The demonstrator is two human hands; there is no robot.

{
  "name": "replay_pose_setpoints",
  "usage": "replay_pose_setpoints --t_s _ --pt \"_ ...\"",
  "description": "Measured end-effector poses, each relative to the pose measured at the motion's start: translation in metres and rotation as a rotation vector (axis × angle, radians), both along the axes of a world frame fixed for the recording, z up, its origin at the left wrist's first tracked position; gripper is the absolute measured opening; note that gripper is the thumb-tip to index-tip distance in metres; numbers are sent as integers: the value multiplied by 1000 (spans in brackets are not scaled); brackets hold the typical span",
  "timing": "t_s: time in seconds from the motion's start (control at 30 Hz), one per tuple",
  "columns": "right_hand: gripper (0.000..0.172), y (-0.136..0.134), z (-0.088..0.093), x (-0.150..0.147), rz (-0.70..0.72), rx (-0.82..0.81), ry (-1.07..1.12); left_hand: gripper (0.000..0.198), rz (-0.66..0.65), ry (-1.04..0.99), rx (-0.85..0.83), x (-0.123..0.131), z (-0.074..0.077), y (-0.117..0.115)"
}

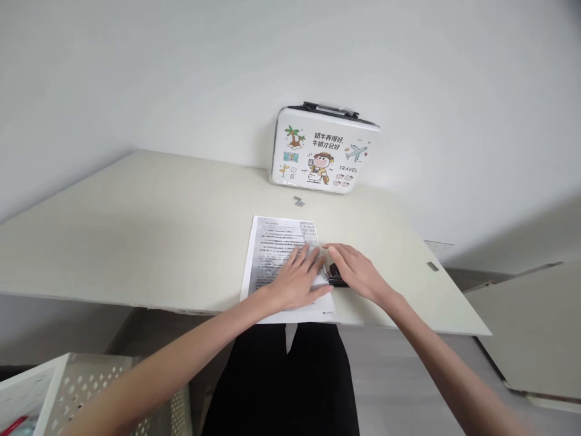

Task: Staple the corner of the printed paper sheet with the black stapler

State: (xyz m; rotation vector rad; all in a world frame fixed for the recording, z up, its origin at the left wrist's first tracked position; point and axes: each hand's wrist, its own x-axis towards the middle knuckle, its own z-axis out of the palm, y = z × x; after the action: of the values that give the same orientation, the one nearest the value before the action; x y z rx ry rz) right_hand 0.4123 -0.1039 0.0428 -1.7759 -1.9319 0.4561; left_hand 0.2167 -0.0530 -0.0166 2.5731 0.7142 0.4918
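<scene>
A printed sheet of paper [272, 248] lies on the pale table [136, 224] near its front edge. My left hand [297, 280] rests flat on the sheet with its fingers stretched out. Just to its right, my right hand [356, 271] lies over a small black object [334, 280], perhaps a stapler, at the sheet's right edge, fingers curved down on it. Most of the black object is hidden under the hand.
A white case with cartoon pictures and a black handle [324, 150] stands against the wall at the back. A small grey bit [298, 200] lies in front of it. A white perforated basket [72, 393] sits on the floor at lower left.
</scene>
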Motion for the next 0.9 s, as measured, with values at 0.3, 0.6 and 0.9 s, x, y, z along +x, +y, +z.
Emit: replay_pose_setpoints --t_s 0.3,0.6,0.9 --pt "47 1 -1 -2 19 -20 -61 83 -1 80 -7 5 7 -2" --pt "48 0 3 -6 1 -76 -100 84 5 41 -12 6 2 -3" --pt "48 0 6 -9 2 -123 -146 86 15 131 61 7 2 -4"
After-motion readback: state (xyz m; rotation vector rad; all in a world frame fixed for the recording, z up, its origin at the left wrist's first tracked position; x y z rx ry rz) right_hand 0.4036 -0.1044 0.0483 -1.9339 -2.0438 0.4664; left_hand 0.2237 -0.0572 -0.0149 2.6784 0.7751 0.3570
